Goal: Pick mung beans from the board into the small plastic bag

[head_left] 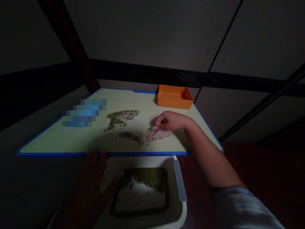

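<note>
My right hand (pixel 170 121) pinches the straight edge of a clear protractor (pixel 158 136) with pink markings, which rests on the tabletop with its curved side toward me. Just left of it lies a strip of dark reddish beans (pixel 130 137). Farther back, green beans (pixel 122 117) are spread in a thin patch. Below the table's near edge, my left hand (pixel 95 181) is in deep shadow, its thumb over the inside of a white plastic container (pixel 179 211) and its fingers outside the left wall. Green beans (pixel 150 178) are heaped at the container's far side.
An orange open box (pixel 175 101) stands at the table's back right corner. A blurred-out blue item (pixel 84 113) lies at the left. The pale tabletop (pixel 71 143) has a blue rim, with cabinet panels (pixel 147 35) behind it.
</note>
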### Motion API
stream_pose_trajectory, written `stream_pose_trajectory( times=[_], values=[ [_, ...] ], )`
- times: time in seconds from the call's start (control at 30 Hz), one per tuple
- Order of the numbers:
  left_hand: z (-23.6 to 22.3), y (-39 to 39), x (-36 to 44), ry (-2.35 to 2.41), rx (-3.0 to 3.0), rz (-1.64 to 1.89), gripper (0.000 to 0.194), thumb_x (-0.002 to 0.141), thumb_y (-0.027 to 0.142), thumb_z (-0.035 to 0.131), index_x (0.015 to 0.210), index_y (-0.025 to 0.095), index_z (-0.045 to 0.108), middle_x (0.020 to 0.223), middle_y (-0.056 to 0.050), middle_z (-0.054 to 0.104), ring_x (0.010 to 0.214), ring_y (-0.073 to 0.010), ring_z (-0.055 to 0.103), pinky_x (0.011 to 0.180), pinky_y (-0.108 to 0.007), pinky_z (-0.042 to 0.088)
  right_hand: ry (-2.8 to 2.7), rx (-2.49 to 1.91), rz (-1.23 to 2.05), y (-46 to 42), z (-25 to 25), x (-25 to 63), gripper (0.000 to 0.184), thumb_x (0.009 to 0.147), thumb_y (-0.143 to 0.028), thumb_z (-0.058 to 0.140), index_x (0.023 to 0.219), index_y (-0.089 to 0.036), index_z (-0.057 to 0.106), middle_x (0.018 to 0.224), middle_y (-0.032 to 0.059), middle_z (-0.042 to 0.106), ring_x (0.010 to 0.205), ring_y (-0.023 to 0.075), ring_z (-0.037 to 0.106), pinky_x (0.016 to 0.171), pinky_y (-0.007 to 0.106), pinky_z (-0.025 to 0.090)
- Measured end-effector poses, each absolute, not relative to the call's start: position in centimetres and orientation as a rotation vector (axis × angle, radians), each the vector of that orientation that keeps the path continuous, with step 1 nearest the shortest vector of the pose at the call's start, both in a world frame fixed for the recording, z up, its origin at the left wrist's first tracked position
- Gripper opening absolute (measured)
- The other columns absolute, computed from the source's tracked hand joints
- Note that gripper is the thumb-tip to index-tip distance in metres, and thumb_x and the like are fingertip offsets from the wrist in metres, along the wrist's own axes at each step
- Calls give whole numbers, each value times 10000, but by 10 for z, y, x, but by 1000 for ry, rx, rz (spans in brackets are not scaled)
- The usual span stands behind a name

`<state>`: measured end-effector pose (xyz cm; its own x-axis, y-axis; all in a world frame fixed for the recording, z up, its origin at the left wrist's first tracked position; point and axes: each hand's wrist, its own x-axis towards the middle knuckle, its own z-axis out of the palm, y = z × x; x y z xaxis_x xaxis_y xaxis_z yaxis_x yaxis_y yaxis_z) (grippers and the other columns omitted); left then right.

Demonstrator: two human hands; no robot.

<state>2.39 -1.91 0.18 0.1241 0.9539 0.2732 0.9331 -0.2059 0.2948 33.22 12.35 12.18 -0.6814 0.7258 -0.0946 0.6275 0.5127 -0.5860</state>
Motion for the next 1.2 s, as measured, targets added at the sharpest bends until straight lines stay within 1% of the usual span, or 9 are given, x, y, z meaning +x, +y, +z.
stream_pose_trajectory(
  times=[0.13,0.27,0.43,0.53,0.6,0.67,0.83,1.07,1.2],
  values=[
    [5,-18,28,1965,2291,604,808,855,641,313,1494,151,245,1613,-174,207,1484,-343,187,1167,-577,258,-2582,-1128,977,125,121,333,227,844,-265,549,654,-142,554,574,-54,405,567,72,343,586,251,253],
    [5,-17,28,1975,2292,655,819,844,653,323,1470,125,300,1602,-189,234,1472,-355,223,1164,-574,263,-2589,-1115,975,126,120,334,221,845,-260,555,660,-139,558,579,-52,412,576,73,344,591,251,261],
    [6,-19,30,1960,2282,685,791,852,617,359,1483,146,280,1609,-167,227,1475,-340,223,1160,-542,285,-2576,-1074,1061,124,116,329,251,854,-289,559,652,-141,556,573,-53,421,566,74,349,587,253,275],
    [6,-19,31,1959,2286,710,791,846,623,372,1475,149,301,1605,-167,239,1468,-349,240,1157,-555,284,-2575,-1092,1037,123,115,327,255,847,-291,565,643,-138,561,569,-52,437,562,73,359,586,248,282],
    [6,-20,32,1966,2280,715,798,847,640,353,1467,139,316,1600,-177,248,1469,-345,240,1159,-561,276,-2575,-1115,1026,123,116,327,255,841,-297,572,643,-136,572,562,-54,441,557,73,370,585,244,290],
    [7,-20,32,1973,2266,702,808,848,655,330,1463,131,322,1600,-182,243,1476,-334,223,1162,-552,273,-2573,-1151,1025,122,118,327,243,830,-299,588,654,-131,597,563,-50,467,558,75,394,590,242,306],
    [10,-20,32,1972,2250,648,837,841,675,313,1471,124,303,1604,-177,238,1487,-319,189,1170,-535,263,-2598,-1281,1037,122,122,328,181,806,-257,619,717,-116,688,610,-17,592,583,85,480,623,246,344],
    [8,-20,32,1979,2240,685,788,852,653,322,1474,170,299,1611,-154,230,1485,-305,203,1173,-531,257,-2670,-1322,1042,121,125,329,163,792,-239,656,729,-111,736,578,-22,598,576,84,479,625,246,353],
    [8,-20,32,1976,2235,651,825,847,665,314,1474,129,298,1601,-186,239,1485,-319,201,1169,-539,261,-2732,-1311,1121,120,125,327,197,808,-258,657,735,-102,754,588,-1,632,594,99,522,630,245,375]
  ],
)
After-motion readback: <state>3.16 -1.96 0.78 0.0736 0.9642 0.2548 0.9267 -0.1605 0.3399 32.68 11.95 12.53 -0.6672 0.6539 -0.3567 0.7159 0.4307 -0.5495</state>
